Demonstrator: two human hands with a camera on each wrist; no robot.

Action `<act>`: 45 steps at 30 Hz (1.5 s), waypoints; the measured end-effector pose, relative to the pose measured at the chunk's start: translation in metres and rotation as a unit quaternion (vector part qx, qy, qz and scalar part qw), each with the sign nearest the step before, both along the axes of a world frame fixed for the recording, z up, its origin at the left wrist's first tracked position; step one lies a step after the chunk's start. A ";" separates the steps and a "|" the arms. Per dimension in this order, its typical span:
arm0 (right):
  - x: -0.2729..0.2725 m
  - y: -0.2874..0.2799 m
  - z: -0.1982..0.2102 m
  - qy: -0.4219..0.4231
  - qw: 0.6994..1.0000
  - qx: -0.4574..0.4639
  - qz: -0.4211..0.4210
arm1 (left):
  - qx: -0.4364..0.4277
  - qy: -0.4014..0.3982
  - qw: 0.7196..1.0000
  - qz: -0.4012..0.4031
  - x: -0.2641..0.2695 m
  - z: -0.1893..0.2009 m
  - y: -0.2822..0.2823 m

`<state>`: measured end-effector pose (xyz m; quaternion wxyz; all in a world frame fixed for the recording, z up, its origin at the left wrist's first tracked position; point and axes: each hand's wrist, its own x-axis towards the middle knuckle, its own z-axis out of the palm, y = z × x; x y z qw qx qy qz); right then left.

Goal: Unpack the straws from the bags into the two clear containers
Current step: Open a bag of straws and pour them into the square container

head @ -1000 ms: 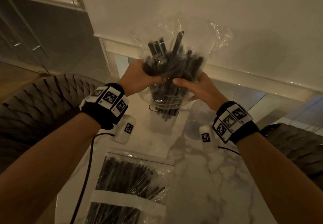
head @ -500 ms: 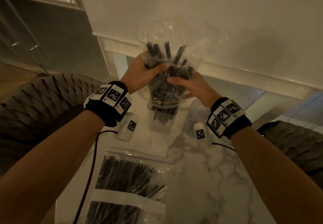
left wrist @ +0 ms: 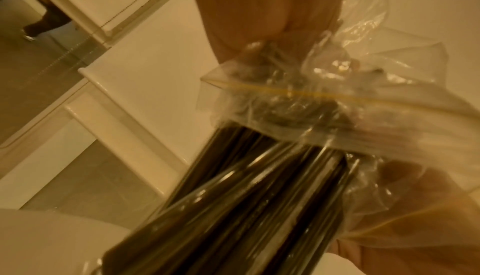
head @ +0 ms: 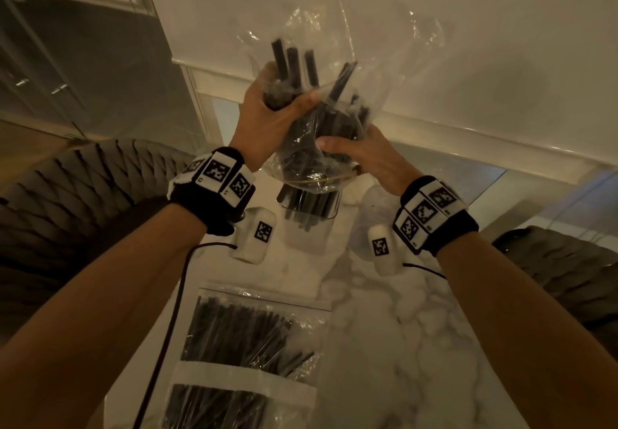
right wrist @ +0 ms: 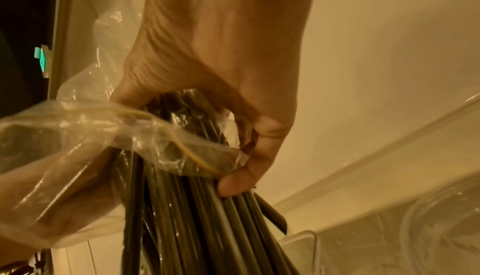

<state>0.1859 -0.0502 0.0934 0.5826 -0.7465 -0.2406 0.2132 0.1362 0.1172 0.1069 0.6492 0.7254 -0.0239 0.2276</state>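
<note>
- Change: against the two earlier head views, the clear bag (head: 334, 101) sits higher and the left hand (head: 267, 121) has climbed its side; more black straws (head: 307, 208) now hang out of the downturned mouth, and fewer stay bunched in the upper part.
- Meaning: judged from this, the bundle is sliding down into the clear container (head: 306, 228) standing on the marble table (head: 401, 345) directly below; emptying of this bag looks well under way but not complete.
- Left hand: fingers and thumb curl round the upper bundle through the plastic, several straw ends projecting above the fist.
- Right hand (head: 364, 157): fingers wrap the lower bag near its yellow-lined mouth; in the right wrist view a fingertip (right wrist: 233, 185) presses the emerging straws.
- Remaining work: a sealed bag of straws (head: 247, 345) lies flat on the table nearer the person, unopened.
- Second container (right wrist: 446, 224): only a faint clear rim shows at the right.
</note>
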 end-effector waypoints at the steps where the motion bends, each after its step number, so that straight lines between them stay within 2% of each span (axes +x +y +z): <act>1: 0.001 0.000 -0.002 0.000 1.000 -0.005 0.002 | -0.005 0.001 1.000 0.005 0.001 -0.001 0.000; 4: 0.003 0.004 -0.013 -0.016 0.999 -0.009 -0.031 | -0.019 0.019 1.000 0.012 0.004 -0.011 0.003; 8: 0.003 0.001 -0.036 0.001 0.998 -0.030 -0.064 | 0.018 0.080 0.997 -0.007 0.005 -0.028 0.005; 13: 0.003 -0.008 -0.048 0.016 0.996 -0.040 -0.081 | 0.144 0.124 0.979 -0.070 0.004 -0.034 0.014; 15: 0.004 -0.008 -0.049 0.016 0.995 -0.037 -0.087 | 0.193 0.168 0.961 -0.107 0.004 -0.037 0.022; 17: 0.003 -0.007 -0.049 0.020 0.994 -0.030 -0.099 | 0.244 0.251 0.928 -0.126 0.004 -0.044 0.029; 19: 0.002 -0.006 -0.052 0.022 0.994 -0.021 -0.104 | 0.268 0.330 0.894 -0.141 -0.005 -0.044 0.027; 20: 0.000 -0.006 -0.052 0.020 0.994 -0.019 -0.103 | 0.259 0.343 0.889 -0.157 -0.008 -0.046 0.026; 23: -0.002 -0.005 -0.049 0.005 0.995 -0.010 -0.099 | 0.195 0.306 0.914 -0.181 -0.013 -0.054 0.022; 27: 0.003 -0.006 -0.032 -0.013 0.991 0.041 -0.130 | 0.228 0.234 0.943 -0.064 -0.009 -0.043 0.017; 32: 0.009 -0.006 -0.021 -0.021 0.986 0.071 -0.153 | 0.166 0.181 0.968 -0.053 -0.003 -0.024 0.007; 38: 0.007 -0.006 -0.032 -0.011 0.988 0.061 -0.145 | 0.156 0.196 0.967 -0.039 -0.003 -0.040 0.002; 42: -0.001 -0.003 -0.041 0.001 0.996 0.004 -0.094 | 0.114 0.236 0.956 -0.134 -0.011 -0.055 0.005; 45: -0.002 -0.006 -0.040 0.008 0.997 -0.023 -0.074 | 0.113 0.227 0.955 -0.153 -0.014 -0.052 0.010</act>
